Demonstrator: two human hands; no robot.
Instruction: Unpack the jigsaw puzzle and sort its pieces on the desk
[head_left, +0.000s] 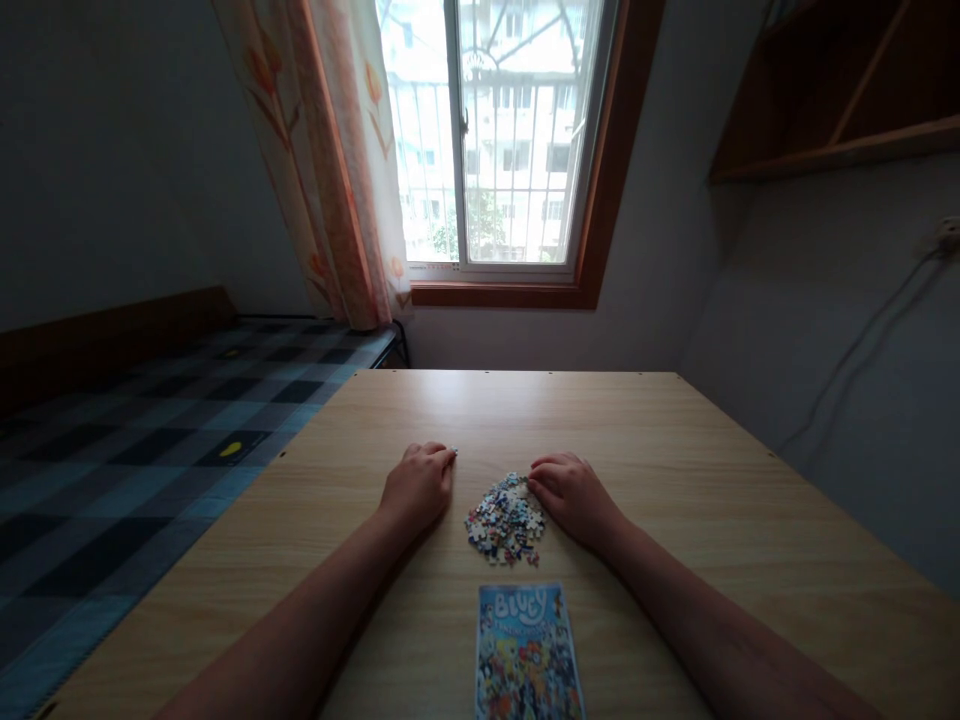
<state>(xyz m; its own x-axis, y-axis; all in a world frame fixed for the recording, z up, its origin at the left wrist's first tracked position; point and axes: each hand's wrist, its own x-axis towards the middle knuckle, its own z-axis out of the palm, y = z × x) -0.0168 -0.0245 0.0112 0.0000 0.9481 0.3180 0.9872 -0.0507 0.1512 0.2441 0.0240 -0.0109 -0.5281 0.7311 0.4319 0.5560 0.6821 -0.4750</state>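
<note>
A heap of small jigsaw puzzle pieces [504,522], mostly blue, white and dark with some reddish ones, lies loose in the middle of the wooden table. To its left and slightly farther away, my left hand [418,483] rests low over the tabletop, closed on a tiny puzzle piece [454,452] that pokes out past the fingertips. My right hand [571,492] is at the heap's right edge with fingers bent together and fingertips touching the outer pieces. Whatever those fingertips pinch is hidden. Nearer to me lies a blue picture card [527,650] reading "Bluey" above many colourful figures.
The pale wooden table [720,520] stretches back towards a window [510,150] with an orange flowered curtain [330,170]. A bed with a checked cover [172,440] stands along the left. On the right wall are a wooden shelf [832,150] and a hanging cable [847,345].
</note>
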